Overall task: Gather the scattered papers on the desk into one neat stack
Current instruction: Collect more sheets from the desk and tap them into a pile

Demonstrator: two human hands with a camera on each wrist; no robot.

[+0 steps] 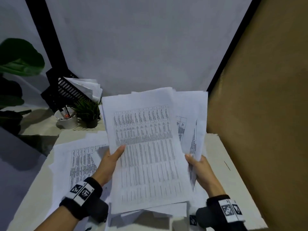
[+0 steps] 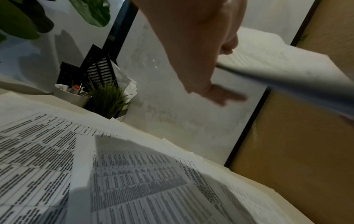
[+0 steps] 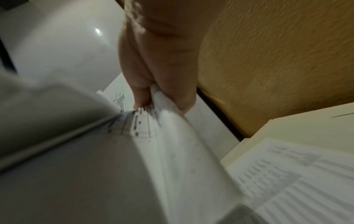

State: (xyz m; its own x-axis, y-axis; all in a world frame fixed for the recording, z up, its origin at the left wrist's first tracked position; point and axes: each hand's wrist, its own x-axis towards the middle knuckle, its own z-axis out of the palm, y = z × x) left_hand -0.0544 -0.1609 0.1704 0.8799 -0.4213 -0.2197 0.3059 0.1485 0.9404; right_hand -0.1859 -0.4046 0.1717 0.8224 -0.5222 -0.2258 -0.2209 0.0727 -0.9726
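Observation:
A loose bundle of printed sheets (image 1: 146, 147) is held up above the white desk (image 1: 221, 164), fanned unevenly at its top right. My left hand (image 1: 116, 154) grips the bundle's left edge, thumb on the top sheet; in the left wrist view that hand (image 2: 220, 68) has its thumb above the bundle (image 2: 287, 68) and fingers below. My right hand (image 1: 195, 161) pinches the right edge; in the right wrist view this hand (image 3: 162, 97) clamps the curled sheets (image 3: 172, 151). More printed papers (image 1: 80, 160) lie overlapped on the desk at the left, and some lie under the bundle (image 2: 124, 174).
At the back left stand a black file rack (image 1: 70, 92) with papers, a white cup of pens (image 1: 66, 120) and a small grass plant (image 1: 88, 114). A large-leaved plant (image 1: 18, 59) is at the far left. A tan wall (image 1: 266, 97) bounds the desk on the right.

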